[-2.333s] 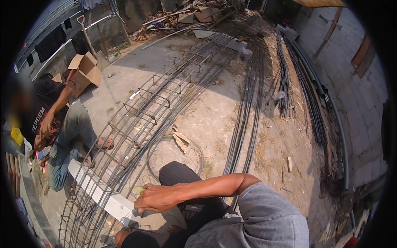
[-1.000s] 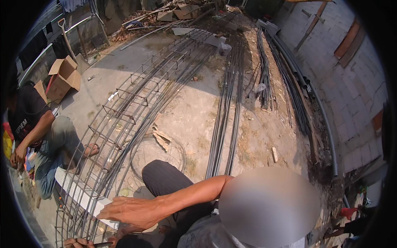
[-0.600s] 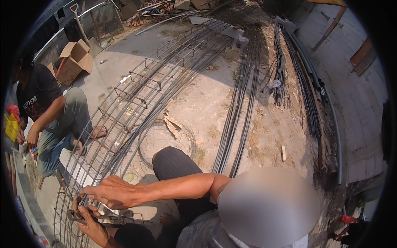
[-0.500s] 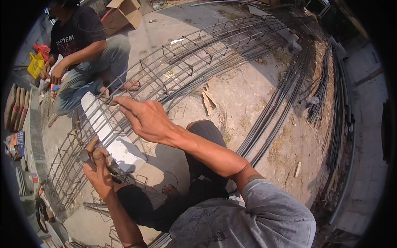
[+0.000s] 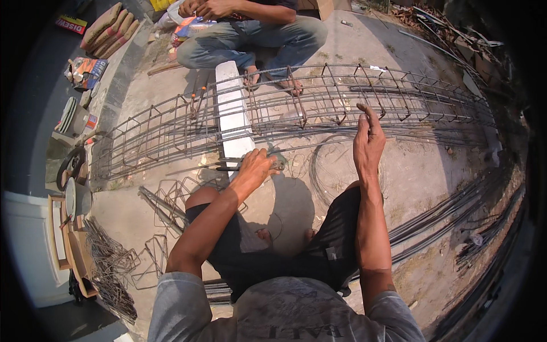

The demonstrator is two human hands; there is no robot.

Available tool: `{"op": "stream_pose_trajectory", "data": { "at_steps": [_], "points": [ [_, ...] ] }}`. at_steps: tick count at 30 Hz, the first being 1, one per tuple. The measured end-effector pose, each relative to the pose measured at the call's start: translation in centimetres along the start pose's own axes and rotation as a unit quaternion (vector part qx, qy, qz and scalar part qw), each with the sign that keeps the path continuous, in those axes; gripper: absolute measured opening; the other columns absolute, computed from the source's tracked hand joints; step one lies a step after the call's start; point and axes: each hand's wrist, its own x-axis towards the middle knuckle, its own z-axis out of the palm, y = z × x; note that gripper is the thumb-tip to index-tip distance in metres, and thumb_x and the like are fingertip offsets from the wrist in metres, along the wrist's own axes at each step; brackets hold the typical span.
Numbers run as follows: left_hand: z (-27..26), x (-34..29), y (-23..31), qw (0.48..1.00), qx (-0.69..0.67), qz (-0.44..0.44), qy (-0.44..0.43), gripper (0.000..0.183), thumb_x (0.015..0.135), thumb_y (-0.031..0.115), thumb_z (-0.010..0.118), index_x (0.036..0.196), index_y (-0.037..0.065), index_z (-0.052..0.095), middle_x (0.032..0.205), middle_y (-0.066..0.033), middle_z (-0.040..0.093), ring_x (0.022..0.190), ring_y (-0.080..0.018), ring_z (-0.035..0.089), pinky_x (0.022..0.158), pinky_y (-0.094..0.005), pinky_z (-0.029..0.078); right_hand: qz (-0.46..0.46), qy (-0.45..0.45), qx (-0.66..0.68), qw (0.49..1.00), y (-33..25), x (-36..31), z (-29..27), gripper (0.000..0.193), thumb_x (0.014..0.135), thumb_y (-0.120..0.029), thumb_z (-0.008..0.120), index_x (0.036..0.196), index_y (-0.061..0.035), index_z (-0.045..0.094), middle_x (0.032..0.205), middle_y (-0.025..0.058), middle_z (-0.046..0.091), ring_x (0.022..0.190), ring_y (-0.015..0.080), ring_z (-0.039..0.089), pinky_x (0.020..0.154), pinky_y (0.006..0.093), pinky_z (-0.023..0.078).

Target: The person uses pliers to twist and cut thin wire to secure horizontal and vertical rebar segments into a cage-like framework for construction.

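Note:
A long rebar cage (image 5: pixel 319 94) of rusty rods and square stirrups lies across in front of me, over a white block (image 5: pixel 233 108). My left hand (image 5: pixel 256 170) is closed low at the block's near end, around a pair of dark-handled pincers (image 5: pixel 229 165); my fingers partly hide them. A thin rod (image 5: pixel 310 146) runs past just beyond this hand. My right hand (image 5: pixel 369 145) is raised at the cage's near side, fingers stretched upward and nothing visible in them. Whether its fingertips touch a bar I cannot tell.
Another person (image 5: pixel 250 37) sits beyond the cage, feet close to it. Bent stirrups (image 5: pixel 156 251) lie at left, near a pile of bent rods (image 5: pixel 111 268). Loose bars (image 5: pixel 427 214) stretch along the right. A wire coil (image 5: pixel 319 176) rests between my knees and the cage. Stacked sacks (image 5: pixel 108 31) stand far left.
My view has swung left and levelled across the cage. Both hands have left the cage bars and moved apart: the left to the pincers by the block, the right farther right with fingers up.

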Motion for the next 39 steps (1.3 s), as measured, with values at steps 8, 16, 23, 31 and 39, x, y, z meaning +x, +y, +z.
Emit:
{"op": "stream_pose_trajectory", "data": {
  "at_steps": [8, 16, 23, 31, 39],
  "points": [
    [0.6, 0.4, 0.3, 0.995, 0.076, -0.063, -0.018, 0.055, 0.071, 0.03, 0.083, 0.119, 0.009, 0.067, 0.106, -0.0122, 0.057, 0.105, -0.0318, 0.053, 0.088, -0.0433, 0.044, -0.107, 0.007, 0.013, 0.994, 0.6, 0.2, 0.6, 0.033, 0.096, -0.011, 0.059, 0.128, -0.0106, 0.066, 0.092, 0.0166, 0.073, 0.072, 0.0113, 0.063, 0.067, 0.0283, 0.049],
    [1.3, -0.1, -1.0, 0.987, 0.123, -0.064, -0.082, 0.047, 0.069, 0.019, 0.083, 0.114, 0.01, 0.071, 0.11, -0.0095, 0.058, 0.108, -0.0299, 0.052, 0.091, -0.0437, 0.042, -0.01, -0.047, 0.082, 0.995, 0.2, -0.1, 0.1, 0.031, 0.091, -0.009, 0.061, 0.12, -0.0065, 0.071, 0.096, 0.015, 0.075, 0.07, 0.0101, 0.062, 0.066, 0.0268, 0.049],
    [-3.4, 0.4, -2.0, 0.98, -0.004, -0.155, -0.122, 0.048, 0.07, 0.019, 0.083, 0.116, 0.02, 0.07, 0.114, -0.0086, 0.058, 0.113, -0.0313, 0.051, 0.096, -0.0474, 0.046, 0.008, -0.068, 0.121, 0.99, 0.6, -0.1, 0.5, 0.028, 0.092, -0.009, 0.062, 0.119, -0.0051, 0.071, 0.101, 0.0121, 0.075, 0.083, 0.0114, 0.065, 0.075, 0.0268, 0.051],
    [-4.8, 1.2, -2.3, 0.973, 0.01, -0.179, -0.149, 0.052, 0.07, 0.032, 0.084, 0.118, 0.014, 0.071, 0.118, -0.0142, 0.063, 0.114, -0.035, 0.058, 0.097, -0.0434, 0.049, 0.076, -0.194, 0.205, 0.956, 0.8, 0.9, 1.4, 0.027, 0.094, -0.017, 0.066, 0.117, -0.0043, 0.072, 0.075, -0.002, 0.062, 0.07, 0.0052, 0.051, 0.061, 0.0225, 0.038],
    [-5.4, 11.3, 1.2, 0.964, -0.181, -0.11, 0.16, 0.033, 0.083, 0.033, 0.074, 0.1, 0.004, 0.076, 0.101, -0.0226, 0.07, 0.105, -0.0389, 0.063, 0.093, -0.0449, 0.048, -0.055, -0.219, -0.133, 0.965, -1.3, 5.6, 3.2, 0.023, 0.085, -0.016, 0.064, 0.103, -0.0103, 0.077, 0.082, 0.0226, 0.07, 0.079, 0.0376, 0.07, 0.076, 0.0441, 0.054]
  ]
}}
